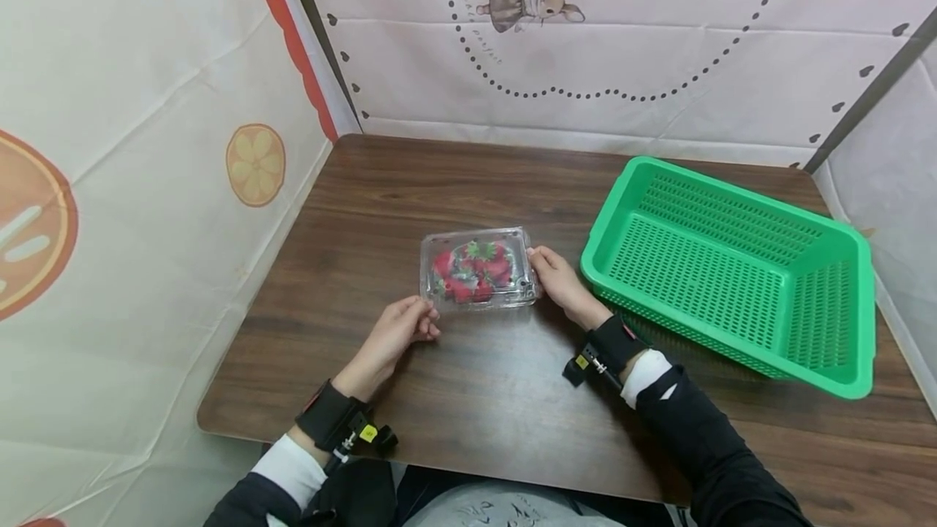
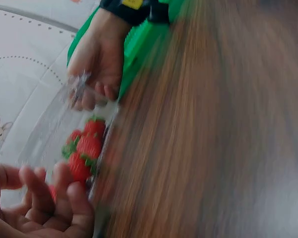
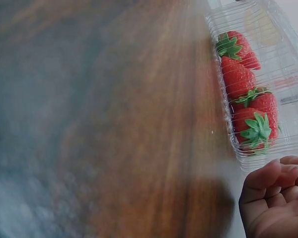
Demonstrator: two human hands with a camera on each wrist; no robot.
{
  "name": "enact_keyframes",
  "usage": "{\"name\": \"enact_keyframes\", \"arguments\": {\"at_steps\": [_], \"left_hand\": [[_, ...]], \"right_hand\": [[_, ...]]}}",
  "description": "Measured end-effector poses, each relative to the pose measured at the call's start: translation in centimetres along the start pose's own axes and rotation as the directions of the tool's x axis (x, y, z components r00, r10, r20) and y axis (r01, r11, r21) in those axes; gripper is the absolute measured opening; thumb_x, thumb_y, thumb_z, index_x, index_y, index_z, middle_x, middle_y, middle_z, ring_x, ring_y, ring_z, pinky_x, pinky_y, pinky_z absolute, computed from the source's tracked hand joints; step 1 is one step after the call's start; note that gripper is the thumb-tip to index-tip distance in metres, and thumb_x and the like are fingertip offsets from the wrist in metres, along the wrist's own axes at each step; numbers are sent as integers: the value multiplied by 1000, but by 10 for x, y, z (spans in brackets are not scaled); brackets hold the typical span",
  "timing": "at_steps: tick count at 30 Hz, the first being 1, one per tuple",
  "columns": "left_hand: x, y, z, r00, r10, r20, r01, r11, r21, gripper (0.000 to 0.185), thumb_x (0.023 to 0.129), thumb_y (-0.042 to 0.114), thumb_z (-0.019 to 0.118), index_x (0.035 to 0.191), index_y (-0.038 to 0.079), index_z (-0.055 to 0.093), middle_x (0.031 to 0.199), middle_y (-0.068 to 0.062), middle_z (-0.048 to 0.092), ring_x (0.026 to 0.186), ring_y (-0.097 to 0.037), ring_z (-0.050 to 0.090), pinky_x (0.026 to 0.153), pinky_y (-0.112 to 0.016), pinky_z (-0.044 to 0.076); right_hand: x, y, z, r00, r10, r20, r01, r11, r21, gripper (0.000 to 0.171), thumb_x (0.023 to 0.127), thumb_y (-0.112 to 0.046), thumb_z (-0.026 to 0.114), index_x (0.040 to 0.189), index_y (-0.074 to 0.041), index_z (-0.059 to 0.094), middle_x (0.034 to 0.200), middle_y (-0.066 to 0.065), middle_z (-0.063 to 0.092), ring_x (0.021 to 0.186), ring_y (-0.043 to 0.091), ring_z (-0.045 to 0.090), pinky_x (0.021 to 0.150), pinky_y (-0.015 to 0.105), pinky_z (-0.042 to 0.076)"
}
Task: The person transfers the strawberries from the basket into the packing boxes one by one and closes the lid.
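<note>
A clear plastic clamshell box (image 1: 479,305) lies near the middle of the wooden table, its lid over several red strawberries (image 1: 472,267) with green leaves. At the box's near left corner, my left hand (image 1: 407,328) pinches the edge between thumb and forefinger, the other fingers loosely bent. My right hand (image 1: 560,279) grips the box's right end, thumb uppermost. Through the clear side in the right wrist view, strawberries (image 3: 238,77) show packed along the wall, with the bent fingers (image 3: 265,181) right at the box's end. The left wrist view also shows the right hand (image 2: 97,64) at the far end.
A large green plastic basket (image 1: 732,356) with slotted walls stands on the table to the right, close beside my right forearm. The brown wooden table (image 1: 351,218) is bounded by white printed sheets (image 1: 622,55) at the back and sides.
</note>
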State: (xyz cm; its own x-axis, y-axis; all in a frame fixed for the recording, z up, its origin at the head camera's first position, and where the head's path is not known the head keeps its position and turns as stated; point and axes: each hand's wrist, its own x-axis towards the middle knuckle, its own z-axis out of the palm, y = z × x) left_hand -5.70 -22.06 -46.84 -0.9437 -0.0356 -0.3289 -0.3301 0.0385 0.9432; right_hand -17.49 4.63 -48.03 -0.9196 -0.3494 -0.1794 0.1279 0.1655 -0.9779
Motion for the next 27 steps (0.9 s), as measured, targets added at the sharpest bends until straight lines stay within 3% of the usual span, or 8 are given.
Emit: {"name": "enact_keyframes", "arguments": {"at_steps": [5,9,12,15,19,27], "left_hand": [[6,-1,-4,1000,1,-11,-1,998,69,34,106,24,44,100,-5,61,73,-6,58,69,-19,65,70,-31,57],[22,4,-10,998,-6,-59,10,998,55,39,107,30,33,99,-1,56,72,-4,54,60,-17,59,60,-29,53],[37,10,-15,995,14,-103,-5,996,86,37,106,31,32,97,4,55,71,-2,51,57,-15,54,56,-25,49],[45,14,-21,995,42,-94,-24,983,184,33,105,29,35,95,4,54,72,-2,50,59,-14,53,58,-25,49],[43,13,-25,998,37,-44,-24,961,276,27,103,21,38,87,4,51,73,-4,49,62,-16,53,62,-26,49],[37,15,-25,994,101,35,-107,940,324,33,107,24,39,82,5,49,72,-6,50,66,-21,54,66,-31,47]], "right_hand": [[0,1,1,1000,-1,6,1,1000,-8,33,110,-29,41,89,-5,48,68,1,46,58,14,45,56,27,41],[1,2,1,1000,-15,12,16,999,-49,33,110,-30,39,88,-7,48,66,2,46,56,15,46,56,28,43],[3,4,0,1000,-23,8,24,998,-65,34,111,-30,39,86,-7,47,66,3,46,57,16,46,56,28,43],[1,4,1,1000,-14,15,15,997,-80,36,111,-31,39,86,-7,47,67,4,46,58,18,47,57,29,44],[-4,3,0,998,14,60,-7,992,-127,39,111,-35,37,86,-7,48,68,5,48,60,19,47,60,31,46],[-17,-2,-12,991,18,134,7,983,-186,36,109,-31,38,88,-5,53,73,6,50,63,19,49,63,32,49]]}}
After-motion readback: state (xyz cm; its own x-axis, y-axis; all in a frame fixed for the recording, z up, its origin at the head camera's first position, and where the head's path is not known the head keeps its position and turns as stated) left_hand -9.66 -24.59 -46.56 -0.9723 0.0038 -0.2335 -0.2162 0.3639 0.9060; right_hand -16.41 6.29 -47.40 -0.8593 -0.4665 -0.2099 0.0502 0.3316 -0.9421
